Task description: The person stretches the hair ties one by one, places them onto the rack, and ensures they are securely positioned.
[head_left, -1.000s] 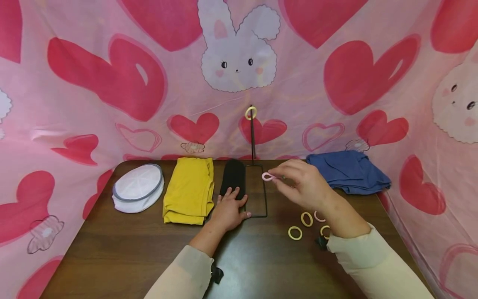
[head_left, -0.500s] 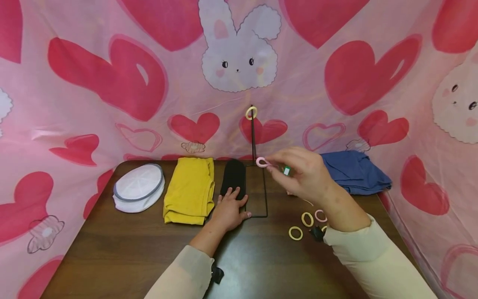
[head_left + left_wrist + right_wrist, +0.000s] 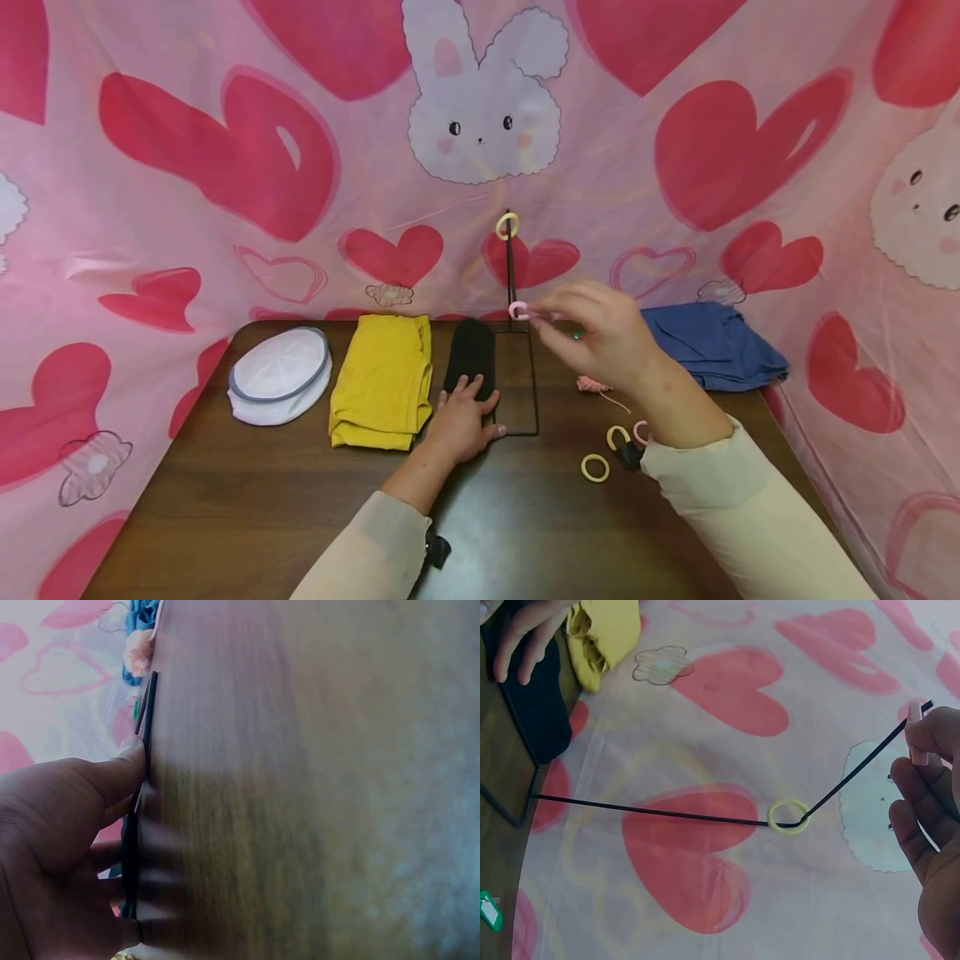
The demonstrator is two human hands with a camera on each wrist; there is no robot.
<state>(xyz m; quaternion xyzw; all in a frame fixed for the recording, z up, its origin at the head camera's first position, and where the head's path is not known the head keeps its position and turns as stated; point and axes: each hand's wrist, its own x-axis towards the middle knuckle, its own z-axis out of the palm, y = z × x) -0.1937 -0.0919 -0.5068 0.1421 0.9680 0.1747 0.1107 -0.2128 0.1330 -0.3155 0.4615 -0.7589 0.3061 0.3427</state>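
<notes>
A: Right hand point(image 3: 607, 342) status?

B: Raised off dark wooden bench point(image 3: 300, 500), fingers curled, pinching small pink elastic hair ring point(image 3: 519, 311) at fingertips. Ring right beside upright of thin black wire stand point(image 3: 509, 275), well below its tip. In right wrist view, ring point(image 3: 915, 733) sits near free end of rod point(image 3: 870, 766).

A: Left hand point(image 3: 459, 421)?

B: Flat on bench, fingers straight, pressing down on stand's rectangular wire base point(image 3: 534, 392); fingertips also touching black folded cloth point(image 3: 470, 354). Left wrist view confirms fingers point(image 3: 112, 780) against base wire point(image 3: 146, 727). Nothing gripped.

A: Anything on stand already?

B: One yellow elastic hair ring point(image 3: 507, 225) hanging at top, threaded on rod per right wrist view point(image 3: 788, 816).

A: Step in hand?

B: Looks like carry-to-stand phase, pink ring not yet threaded. Probably second ring of batch.

A: Next move needs?

B: Likely lift to tip height, line ring's opening with rod end, slide over. Thin rod, soft ring, so tight aim and steady base hold.

A: Remaining stock?

B: Loose yellow and pink rings point(image 3: 595, 467) on bench near right forearm, pink scrunchie-like bit point(image 3: 592, 383) just behind. Count unclear, some hidden by sleeve.

A: Other clutter?

B: White round cap with grey trim point(image 3: 279, 375), yellow folded cloth point(image 3: 382, 379), blue crumpled cloth point(image 3: 712, 346). All apart from stand.
</notes>
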